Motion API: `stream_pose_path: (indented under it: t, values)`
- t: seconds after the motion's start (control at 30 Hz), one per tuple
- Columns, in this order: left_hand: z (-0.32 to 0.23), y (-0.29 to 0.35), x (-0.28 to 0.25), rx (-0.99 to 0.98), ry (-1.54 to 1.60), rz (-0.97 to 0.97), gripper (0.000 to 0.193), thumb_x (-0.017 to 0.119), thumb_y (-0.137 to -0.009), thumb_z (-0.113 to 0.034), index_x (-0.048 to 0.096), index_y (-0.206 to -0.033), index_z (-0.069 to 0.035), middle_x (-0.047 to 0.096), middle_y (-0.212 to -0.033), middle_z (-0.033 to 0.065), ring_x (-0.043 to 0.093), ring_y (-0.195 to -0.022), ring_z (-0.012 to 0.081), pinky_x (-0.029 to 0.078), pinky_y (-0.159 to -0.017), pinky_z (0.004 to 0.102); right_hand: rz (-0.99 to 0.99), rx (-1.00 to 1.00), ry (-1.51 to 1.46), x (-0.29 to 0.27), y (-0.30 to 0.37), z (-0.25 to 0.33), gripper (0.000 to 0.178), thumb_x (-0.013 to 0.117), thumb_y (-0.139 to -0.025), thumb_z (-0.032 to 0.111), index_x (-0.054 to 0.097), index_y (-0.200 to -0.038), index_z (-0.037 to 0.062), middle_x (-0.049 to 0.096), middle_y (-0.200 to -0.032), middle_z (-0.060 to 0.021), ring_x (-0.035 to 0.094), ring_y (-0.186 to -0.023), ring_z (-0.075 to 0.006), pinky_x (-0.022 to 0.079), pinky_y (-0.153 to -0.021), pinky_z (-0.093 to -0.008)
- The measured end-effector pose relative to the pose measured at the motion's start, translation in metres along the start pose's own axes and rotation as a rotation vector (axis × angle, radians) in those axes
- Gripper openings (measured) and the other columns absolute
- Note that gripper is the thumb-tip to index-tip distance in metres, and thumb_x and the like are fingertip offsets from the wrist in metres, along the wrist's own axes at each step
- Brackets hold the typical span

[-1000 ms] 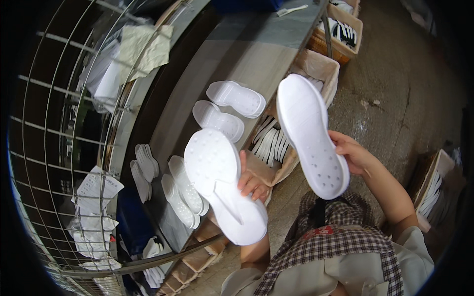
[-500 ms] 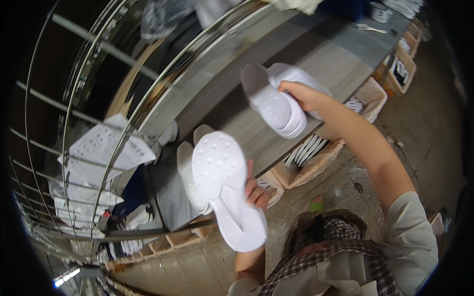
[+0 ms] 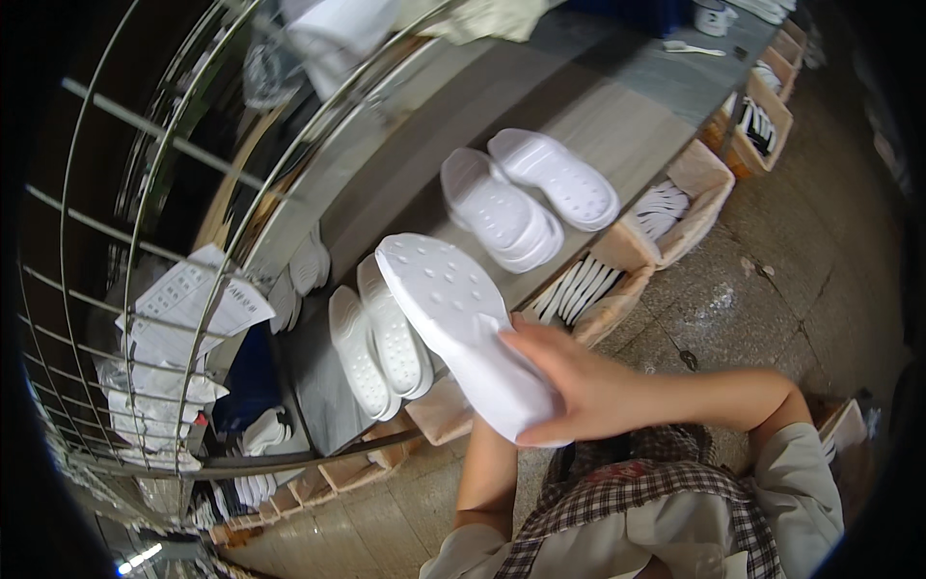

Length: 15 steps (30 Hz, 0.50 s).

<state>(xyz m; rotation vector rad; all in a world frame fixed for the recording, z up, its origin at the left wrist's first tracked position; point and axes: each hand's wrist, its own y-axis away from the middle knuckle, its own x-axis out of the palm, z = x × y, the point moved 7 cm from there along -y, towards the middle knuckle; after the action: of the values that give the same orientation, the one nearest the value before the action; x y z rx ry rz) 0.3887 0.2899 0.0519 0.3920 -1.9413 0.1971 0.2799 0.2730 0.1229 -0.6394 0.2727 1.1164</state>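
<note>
My right hand (image 3: 569,381) grips a white shoe sole (image 3: 449,289) near its narrower end, thumb on the studded face. My left forearm (image 3: 487,473) reaches up behind this sole, which hides my left hand and its fingers. Just left of the held sole, two white soles (image 3: 391,328) lie side by side on the grey bench (image 3: 569,87). Farther along, a small stack of white soles (image 3: 502,212) lies on the bench, with another white sole (image 3: 555,179) beside it.
Lined baskets (image 3: 694,198) holding white and dark pieces line the bench's near edge. A wire rack (image 3: 145,121) rises on the left, with a printed sheet (image 3: 198,304) behind it. At the bench's far end are a white brush (image 3: 694,48) and a mug (image 3: 712,17).
My right hand has left the stacked soles and come back to the sole that my left hand was holding. That sole has turned and tilted, and my left hand has gone out of sight behind it.
</note>
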Motion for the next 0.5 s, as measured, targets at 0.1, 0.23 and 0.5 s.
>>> stream_pose_path:
  t: [0.1,0.23,0.5]
  values:
    - [0.026,-0.003,0.020,-0.074,0.148,0.141,0.057,0.043,-0.096,-0.035,0.032,-0.142,-0.003,0.041,-0.074,0.0014,0.038,-0.058,0.0102,0.034,-0.050,0.0224,-0.202,0.144,-0.497,-0.015,0.035,-0.013,0.090,0.074,-0.073,0.031,0.024,-0.144,0.0069,0.035,-0.137,-0.0250,0.030,-0.132,-0.0382,0.032,-0.106,-0.0450]
    - [0.045,0.003,0.035,-0.097,0.290,0.255,0.053,0.041,-0.098,-0.034,0.035,-0.141,-0.004,0.040,-0.069,0.0011,0.038,-0.058,0.0108,0.034,-0.051,0.0231,-0.537,0.088,-1.461,-0.050,0.080,-0.045,0.080,0.054,-0.073,0.047,0.038,-0.132,-0.0053,0.060,-0.113,-0.0198,0.067,-0.090,-0.0278,0.059,-0.073,-0.0354]
    - [0.085,0.014,0.059,-0.183,0.261,0.337,0.052,0.043,-0.097,-0.032,0.035,-0.141,-0.005,0.041,-0.070,-0.0002,0.039,-0.057,0.0079,0.034,-0.048,0.0194,-0.609,0.077,-1.485,-0.078,0.152,-0.058,0.082,0.062,-0.072,0.045,0.037,-0.136,-0.0001,0.058,-0.116,-0.0195,0.066,-0.093,-0.0302,0.060,-0.072,-0.0390]
